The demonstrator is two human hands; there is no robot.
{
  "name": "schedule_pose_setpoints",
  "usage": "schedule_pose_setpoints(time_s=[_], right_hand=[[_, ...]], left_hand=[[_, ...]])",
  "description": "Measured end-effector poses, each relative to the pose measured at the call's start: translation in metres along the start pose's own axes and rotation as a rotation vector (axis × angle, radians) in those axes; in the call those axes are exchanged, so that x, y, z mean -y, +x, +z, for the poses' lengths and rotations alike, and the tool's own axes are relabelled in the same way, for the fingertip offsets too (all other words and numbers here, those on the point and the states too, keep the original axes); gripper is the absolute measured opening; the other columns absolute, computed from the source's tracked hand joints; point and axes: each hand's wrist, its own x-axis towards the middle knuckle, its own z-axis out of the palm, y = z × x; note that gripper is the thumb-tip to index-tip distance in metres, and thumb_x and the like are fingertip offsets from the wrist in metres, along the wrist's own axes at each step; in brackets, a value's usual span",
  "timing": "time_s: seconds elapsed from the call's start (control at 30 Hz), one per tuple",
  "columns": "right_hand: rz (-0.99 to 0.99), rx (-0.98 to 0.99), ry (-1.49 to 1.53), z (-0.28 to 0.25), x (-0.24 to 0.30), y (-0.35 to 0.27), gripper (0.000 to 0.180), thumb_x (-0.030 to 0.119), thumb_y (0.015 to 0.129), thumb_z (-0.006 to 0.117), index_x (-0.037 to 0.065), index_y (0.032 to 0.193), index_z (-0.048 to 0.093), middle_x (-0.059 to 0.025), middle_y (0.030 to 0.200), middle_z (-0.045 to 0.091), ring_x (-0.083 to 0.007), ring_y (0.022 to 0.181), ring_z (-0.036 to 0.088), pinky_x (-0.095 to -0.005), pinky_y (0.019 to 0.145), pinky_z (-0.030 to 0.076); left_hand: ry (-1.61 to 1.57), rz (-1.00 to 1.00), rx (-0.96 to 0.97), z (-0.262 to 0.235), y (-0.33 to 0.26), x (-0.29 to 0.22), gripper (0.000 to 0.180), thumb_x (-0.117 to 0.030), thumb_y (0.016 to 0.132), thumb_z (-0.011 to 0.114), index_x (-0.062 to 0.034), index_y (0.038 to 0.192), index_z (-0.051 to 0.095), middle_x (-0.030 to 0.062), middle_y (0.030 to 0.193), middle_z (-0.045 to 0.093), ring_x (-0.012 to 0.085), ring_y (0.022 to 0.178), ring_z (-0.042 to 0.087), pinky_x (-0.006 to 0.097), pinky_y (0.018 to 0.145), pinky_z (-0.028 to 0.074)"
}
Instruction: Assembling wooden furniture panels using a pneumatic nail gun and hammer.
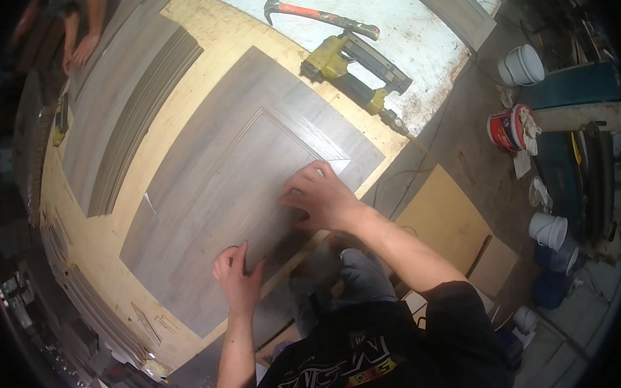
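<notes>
A grey-brown wood-grain panel lies flat on a pale wooden worktop. Thin moulding strips run along it, meeting in a corner on its far part. My right hand is over the panel's right side, close to the end of the far strip, its fingers bent and spread. My left hand hovers at the panel's near edge, thumb and fingers apart. Nothing shows in either hand; whether the fingertips touch the surface is hard to tell.
Beyond the panel lie a yellow-green nail gun and a claw hammer with a red and black handle. Stacked moulding strips lie to the left. Another person's hand rests at far left. Buckets stand on the floor at right.
</notes>
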Motion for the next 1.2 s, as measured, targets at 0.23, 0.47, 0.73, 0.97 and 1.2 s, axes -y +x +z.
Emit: schedule_pose_setpoints(time_s=[0.23,0.47,0.73,0.97,1.2], right_hand=[[0.005,-0.004,0.049,-0.005,0.000,0.003,0.050,0.030,0.065,0.088,0.023,0.113,0.073,0.0035,0.116,0.058,-0.0182,0.119,0.052,-0.0413,0.108,0.032],[0.013,0.037,0.127,-0.006,0.004,0.011,0.049,0.030,0.069,0.087,0.024,0.116,0.073,0.0029,0.115,0.061,-0.0195,0.123,0.052,-0.0437,0.112,0.031],[0.034,0.033,0.050,-0.013,0.013,0.010,0.049,0.029,0.066,0.091,0.022,0.111,0.075,0.0021,0.112,0.060,-0.0228,0.118,0.052,-0.0443,0.108,0.033],[0.019,-0.045,0.074,-0.031,0.022,0.024,0.046,0.029,0.071,0.088,0.017,0.113,0.075,-0.0028,0.120,0.064,-0.0280,0.115,0.057,-0.0448,0.104,0.040],[0.504,-0.282,0.017,-0.039,-0.038,0.025,0.063,0.021,0.077,0.083,0.004,0.134,0.062,-0.0213,0.122,0.064,-0.0407,0.111,0.061,-0.0460,0.101,0.048]], left_hand=[[0.027,0.045,-0.004,0.003,-0.001,0.003,0.060,-0.008,0.072,0.088,-0.0088,0.128,0.067,0.0090,0.115,0.059,0.0306,0.111,0.054,0.044,0.100,0.039],[0.121,0.056,-0.077,0.009,-0.009,0.021,0.058,-0.017,0.071,0.088,-0.0133,0.125,0.069,0.0070,0.114,0.060,0.0300,0.113,0.056,0.060,0.109,0.037],[-0.010,0.089,-0.118,0.020,-0.008,0.019,0.058,-0.028,0.074,0.085,-0.0133,0.127,0.068,0.0077,0.118,0.058,0.0320,0.111,0.057,0.066,0.114,0.032],[0.027,0.026,-0.192,-0.001,-0.030,0.042,0.064,-0.029,0.080,0.081,-0.0118,0.138,0.060,0.0140,0.127,0.059,0.0396,0.116,0.056,0.061,0.114,0.034],[-0.014,-0.673,-0.469,-0.035,-0.077,0.169,0.065,-0.029,0.090,0.073,0.0015,0.143,0.051,0.0269,0.144,0.048,0.0445,0.135,0.046,0.051,0.115,0.036]])
